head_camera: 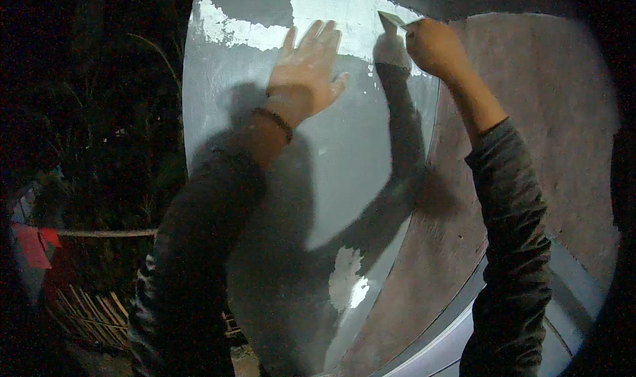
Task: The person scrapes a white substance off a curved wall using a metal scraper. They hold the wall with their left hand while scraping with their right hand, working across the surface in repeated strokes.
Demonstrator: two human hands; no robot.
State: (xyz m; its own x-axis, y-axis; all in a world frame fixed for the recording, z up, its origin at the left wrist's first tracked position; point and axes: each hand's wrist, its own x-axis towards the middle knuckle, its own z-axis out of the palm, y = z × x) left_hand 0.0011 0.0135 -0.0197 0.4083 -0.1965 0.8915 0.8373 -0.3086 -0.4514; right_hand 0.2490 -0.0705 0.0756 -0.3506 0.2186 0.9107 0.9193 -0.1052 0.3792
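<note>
A large curved panel (348, 148) painted grey stands before me, with a ragged white patch (343, 9) along its top. My left hand (308, 69) lies with spread fingers over the lower edge of the white patch, holding nothing; a dark band circles the wrist. At the upper right, my right hand (432, 47) is closed around a scraper or putty knife (392, 18), its blade at the white surface. The handle is hidden in my fist. Lower down, a smaller white spot (359, 292) shows on the grey.
A brownish surface (536, 104) adjoins the panel on the right, above a pale curved band (447, 342). At left are dark plants, a horizontal pole (109, 233), red cloth (35, 245) and a slatted fence (94, 310). Shadows of my arms cross the panel.
</note>
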